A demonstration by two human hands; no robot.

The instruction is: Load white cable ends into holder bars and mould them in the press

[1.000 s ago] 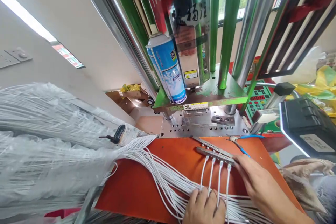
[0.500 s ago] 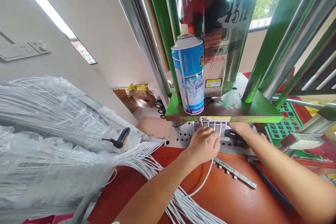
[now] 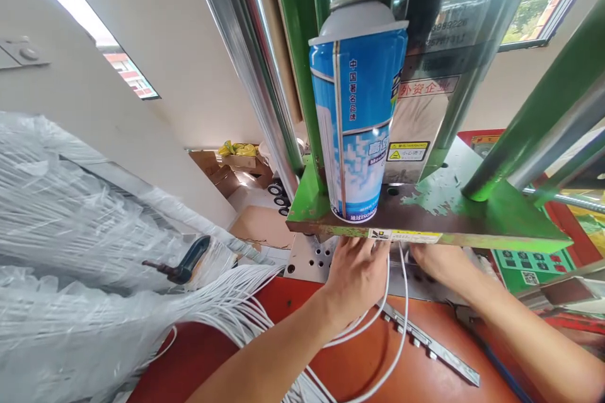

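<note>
My left hand (image 3: pixel 358 274) reaches under the front edge of the green machine plate (image 3: pixel 477 217); its fingertips are hidden below the edge. White cables (image 3: pixel 404 302) hang down beside it and curve over the red-brown table (image 3: pixel 350 362). My right hand (image 3: pixel 432 259) is also partly under the plate, right of the cables, its fingers out of sight. What either hand grips cannot be made out. Below the hands, a metal strip with small pegs (image 3: pixel 430 343) lies slanted on the table. Behind my left hand shows a perforated metal base (image 3: pixel 307 258).
A blue spray can (image 3: pixel 357 119) stands on the plate. Bundled white cables (image 3: pixel 231 299) and plastic-wrapped bundles (image 3: pixel 70 233) fill the left, with a dark-handled tool (image 3: pixel 189 261). Green posts (image 3: pixel 539 101) rise at right, above a green button panel (image 3: pixel 534 264).
The view has moved closer to the can and plate. My left hand has gone further under the plate edge, its fingers now more hidden. More white cable loops hang in front of the table.
</note>
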